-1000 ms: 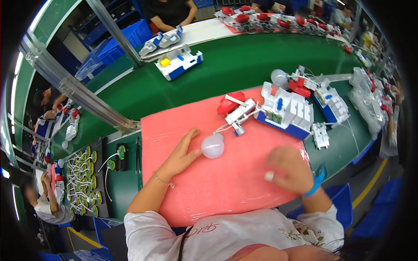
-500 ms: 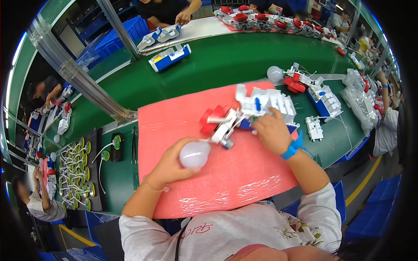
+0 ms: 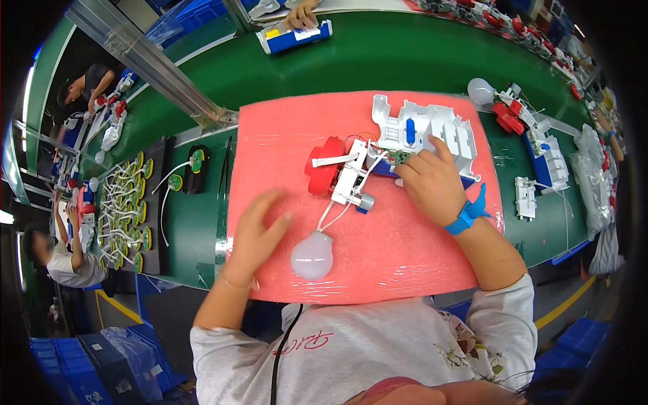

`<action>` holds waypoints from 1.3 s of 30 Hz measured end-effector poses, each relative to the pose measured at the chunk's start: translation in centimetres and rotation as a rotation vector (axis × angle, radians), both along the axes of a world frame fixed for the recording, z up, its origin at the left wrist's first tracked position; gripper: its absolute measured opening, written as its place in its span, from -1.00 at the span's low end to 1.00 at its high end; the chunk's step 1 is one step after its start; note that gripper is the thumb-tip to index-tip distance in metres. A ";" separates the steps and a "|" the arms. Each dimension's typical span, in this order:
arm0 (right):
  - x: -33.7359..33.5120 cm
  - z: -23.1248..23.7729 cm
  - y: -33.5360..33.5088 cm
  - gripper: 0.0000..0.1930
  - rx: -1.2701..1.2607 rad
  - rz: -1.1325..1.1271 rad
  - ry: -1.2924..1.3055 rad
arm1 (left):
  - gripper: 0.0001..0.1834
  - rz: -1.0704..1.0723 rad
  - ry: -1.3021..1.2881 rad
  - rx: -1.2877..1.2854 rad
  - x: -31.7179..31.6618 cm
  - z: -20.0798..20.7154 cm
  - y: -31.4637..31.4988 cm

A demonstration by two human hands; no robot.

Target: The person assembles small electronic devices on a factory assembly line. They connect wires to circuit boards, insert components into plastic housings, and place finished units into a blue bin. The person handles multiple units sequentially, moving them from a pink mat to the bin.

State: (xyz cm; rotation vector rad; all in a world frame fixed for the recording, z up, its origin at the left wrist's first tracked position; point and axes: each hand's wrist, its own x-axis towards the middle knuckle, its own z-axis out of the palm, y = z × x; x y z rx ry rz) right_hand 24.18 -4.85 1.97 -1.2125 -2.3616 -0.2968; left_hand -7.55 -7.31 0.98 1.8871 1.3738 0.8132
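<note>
A frosted white bulb point(image 3: 312, 257) lies on the pink foam sheet point(image 3: 398, 253), joined by white wires to a white bracket point(image 3: 347, 179) with a small grey motor. Against that bracket is a red part point(image 3: 324, 164). To its right rests a blue-and-white plastic housing point(image 3: 432, 128), its inside facing up, with a green circuit board point(image 3: 398, 156) near its lower edge. My right hand point(image 3: 432, 189) grips the housing's near edge beside the board. Left of the bracket, my left hand point(image 3: 256, 233) is open and empty, thumb and fingers apart.
A similar assembly point(image 3: 540, 145) and a white cover point(image 3: 525, 197) lie to the right, near a plastic bag point(image 3: 590, 179). Several wired green boards point(image 3: 125, 216) fill a dark tray at the left. A metal post point(image 3: 162, 71) stands far left; across the green belt point(image 3: 378, 64), another person's hand point(image 3: 302, 15) touches a blue-and-white housing.
My left hand has let go of the bulb and moved left; the bulb now lies on the foam. The bracket has turned more upright. The whole view has shifted, and a person's hand reached the far housing.
</note>
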 end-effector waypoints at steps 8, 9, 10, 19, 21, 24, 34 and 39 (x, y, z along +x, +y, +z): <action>-0.3 -0.4 0.0 -0.96 0.041 0.009 -0.014 | 0.08 -0.209 -0.173 -0.072 5.9 0.0 4.9; -0.1 -0.4 -0.1 -0.97 0.034 0.007 -0.018 | 0.10 -0.220 -0.365 -0.216 6.4 -0.1 5.2; 0.0 -0.4 -0.2 -0.97 0.036 0.012 -0.018 | 0.08 -0.218 -0.376 -0.242 6.5 0.2 5.3; 0.4 0.1 -0.4 -0.92 0.006 0.051 0.013 | -0.08 -0.334 -0.687 -0.399 5.3 2.6 6.9; 0.4 0.3 -0.5 -0.91 -0.033 0.077 -0.017 | -0.13 -0.335 -0.756 -0.442 5.1 2.8 7.5; 0.6 0.8 -0.5 -0.89 -0.137 0.085 0.025 | -0.28 -0.227 -0.631 -0.314 6.7 4.0 7.3; -0.4 4.1 2.3 -0.32 -1.031 0.319 1.116 | -0.45 -0.242 -0.529 -0.117 10.7 5.7 8.9; -2.5 3.2 2.4 -0.44 -1.095 0.240 1.622 | -0.40 -0.228 -0.660 -0.307 11.0 7.0 9.0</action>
